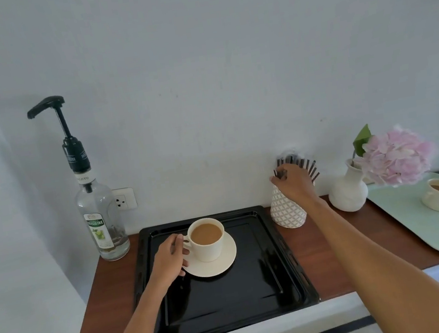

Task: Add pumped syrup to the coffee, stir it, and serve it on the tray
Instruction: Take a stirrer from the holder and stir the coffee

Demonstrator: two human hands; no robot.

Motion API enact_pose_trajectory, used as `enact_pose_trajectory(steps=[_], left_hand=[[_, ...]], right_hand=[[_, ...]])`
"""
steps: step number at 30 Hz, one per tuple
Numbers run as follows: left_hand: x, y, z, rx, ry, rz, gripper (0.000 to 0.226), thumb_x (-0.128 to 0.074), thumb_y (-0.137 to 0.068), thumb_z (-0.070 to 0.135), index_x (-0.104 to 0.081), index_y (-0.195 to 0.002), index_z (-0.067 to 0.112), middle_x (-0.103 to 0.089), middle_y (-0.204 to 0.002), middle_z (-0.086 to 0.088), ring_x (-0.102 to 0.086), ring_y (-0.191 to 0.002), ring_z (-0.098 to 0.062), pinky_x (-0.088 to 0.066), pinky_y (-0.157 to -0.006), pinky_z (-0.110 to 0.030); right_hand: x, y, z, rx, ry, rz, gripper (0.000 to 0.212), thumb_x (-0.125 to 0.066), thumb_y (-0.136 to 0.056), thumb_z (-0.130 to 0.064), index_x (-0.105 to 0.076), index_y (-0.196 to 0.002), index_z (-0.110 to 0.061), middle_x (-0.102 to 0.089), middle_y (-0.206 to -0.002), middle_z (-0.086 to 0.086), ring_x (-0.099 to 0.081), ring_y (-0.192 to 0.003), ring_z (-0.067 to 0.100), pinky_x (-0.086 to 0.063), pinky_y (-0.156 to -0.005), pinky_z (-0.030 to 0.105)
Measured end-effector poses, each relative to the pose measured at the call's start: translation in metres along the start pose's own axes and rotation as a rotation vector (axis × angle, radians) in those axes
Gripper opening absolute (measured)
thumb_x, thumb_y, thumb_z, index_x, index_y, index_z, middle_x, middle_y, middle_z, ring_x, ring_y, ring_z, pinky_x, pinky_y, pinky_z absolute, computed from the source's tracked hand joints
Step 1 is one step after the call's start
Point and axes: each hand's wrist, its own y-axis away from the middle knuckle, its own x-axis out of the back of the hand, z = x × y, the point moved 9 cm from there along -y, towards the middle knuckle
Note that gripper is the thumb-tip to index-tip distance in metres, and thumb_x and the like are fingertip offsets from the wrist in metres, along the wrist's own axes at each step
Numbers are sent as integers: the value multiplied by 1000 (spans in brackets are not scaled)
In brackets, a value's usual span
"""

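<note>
Coffee, milky tan, in glossy white ceramic cup (207, 239) on matching round saucer (217, 260), far-left on black enamelled metal tray (258, 283). Patterned white conical holder (286, 212) right of cup; dark thin stirrers (304, 163) near-upright, fanned. Right hand (293, 183) nearer, fingertips pinched on one stirrer. Left hand (169, 259) loosely curled round cup handle.

— Beside the black tray (290, 264), which colours are seen?
— A cream cup (208, 249) holds tan coffee (206, 234); right of the tray, a white lattice-patterned holder (288, 213) and pink flowers (398, 158) are shown.
</note>
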Motion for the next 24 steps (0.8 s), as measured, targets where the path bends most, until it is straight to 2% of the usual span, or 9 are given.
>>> enact_pose_trajectory(steps=[2, 4, 6, 8, 10, 12, 15, 19, 24], left_hand=[[0, 1, -1, 11, 25, 7, 23, -42, -107, 29, -60, -112, 15, -70, -87, -10, -63, -54, -14, -50, -39, -25], [-1, 3, -1, 21, 42, 7, 23, -42, -107, 29, -60, -112, 16, -70, -88, -10, -64, -55, -15, -51, -40, -26], [-1, 5, 0, 28, 58, 1, 22, -42, -107, 29, -60, -111, 16, -70, -89, -10, -64, -56, -15, -52, -42, -27], [0, 6, 1, 32, 67, -12, 23, -42, -107, 30, -60, -111, 16, -71, -90, -11, -64, -55, -14, -52, -43, -27], [1, 7, 1, 32, 76, -27, 24, -43, -107, 31, -61, -109, 16, -71, -90, -12, -64, -53, -12, -52, -43, -26], [1, 8, 2, 28, 79, -37, 25, -44, -107, 32, -62, -108, 16, -71, -89, -11, -64, -52, -11, -52, -43, -25], [2, 9, 4, 31, 88, -41, 23, -43, -107, 32, -62, -106, 18, -71, -88, -10, -64, -52, -11, -52, -43, -25], [2, 9, 2, 37, 98, -35, 23, -44, -107, 31, -62, -106, 18, -71, -88, -10, -64, -50, -9, -52, -43, -25], [1, 9, 0, 43, 123, -30, 24, -44, -107, 32, -62, -107, 16, -71, -88, -10, -64, -50, -11, -51, -43, -26]], right_hand=[[-4, -6, -1, 1, 26, -14, 30, -66, -98, -25, -71, -121, -5, -72, -105, 9, -66, -101, 25, -52, -90, 39], [-7, -10, 2, 0, 41, -20, 22, -63, -99, -22, -74, -87, -7, -70, -80, 8, -64, -79, 22, -50, -74, 37], [-11, -13, 7, -6, 62, -20, 36, -61, -100, -20, -58, -65, -14, -56, -61, -1, -59, -69, 21, -42, -67, 34], [-13, -12, 6, -9, 105, -25, 34, -56, -103, -21, -58, -71, -14, -59, -67, 2, -61, -78, 25, -45, -70, 35], [-11, -10, 0, 13, 139, -29, 31, -51, -106, -25, -68, -89, -5, -69, -86, 12, -66, -87, 31, -53, -77, 41], [-5, -8, -13, 58, 170, 12, 36, -46, -108, -26, -72, -102, -2, -74, -96, 15, -70, -89, 33, -57, -77, 46], [11, -7, -41, 161, 216, 90, 39, -46, -107, -27, -72, -95, -2, -75, -88, 14, -70, -81, 32, -58, -70, 43], [34, -10, -80, 223, 264, 188, 40, -47, -106, -30, -68, -87, -3, -66, -71, 8, -63, -67, 32, -48, -60, 35], [48, -4, -135, 348, 215, 241, 41, -44, -106, -33, -67, -87, -5, -72, -72, 9, -67, -63, 31, -57, -61, 39]])
